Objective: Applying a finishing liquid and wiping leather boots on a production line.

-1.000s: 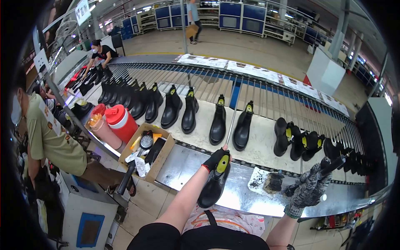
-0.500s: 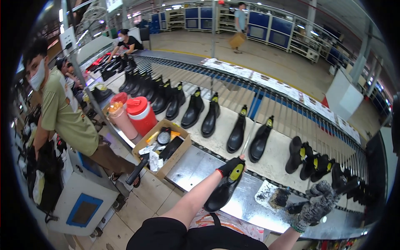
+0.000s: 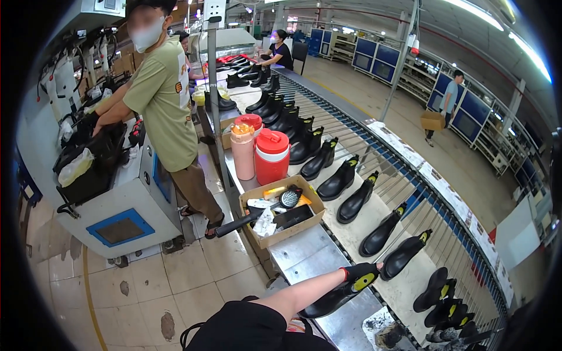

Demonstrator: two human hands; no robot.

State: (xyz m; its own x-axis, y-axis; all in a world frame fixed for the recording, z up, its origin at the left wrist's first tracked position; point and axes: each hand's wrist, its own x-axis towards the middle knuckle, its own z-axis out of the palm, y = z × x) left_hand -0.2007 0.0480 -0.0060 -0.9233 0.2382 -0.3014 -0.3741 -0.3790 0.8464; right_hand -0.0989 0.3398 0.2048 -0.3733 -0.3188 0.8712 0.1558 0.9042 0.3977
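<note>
My left hand (image 3: 362,271), in a black glove with bare fingertips, grips a black ankle boot (image 3: 328,299) by its upper, near a yellow-green oval patch. The boot is tilted over the metal edge of the bench, toe toward me. At the lower right rim, my right hand (image 3: 449,335) shows only in part, in a mottled grey knit glove. It is closed around a dark, long-handled tool (image 3: 483,336) whose kind I cannot make out. Between the hands lies a white tray (image 3: 374,320) stained with black.
Black boots (image 3: 383,231) stand in a row along the pale belt (image 3: 333,234). A cardboard box (image 3: 287,232) with a hairbrush, a red jug (image 3: 272,158) and a pink bottle (image 3: 242,155) stand left. A co-worker (image 3: 170,105) works at a machine; another person carries a carton (image 3: 432,121).
My view has swung left, so the bench lies further right in the picture. My left hand still holds the boot. My right hand has slipped mostly out at the lower right.
</note>
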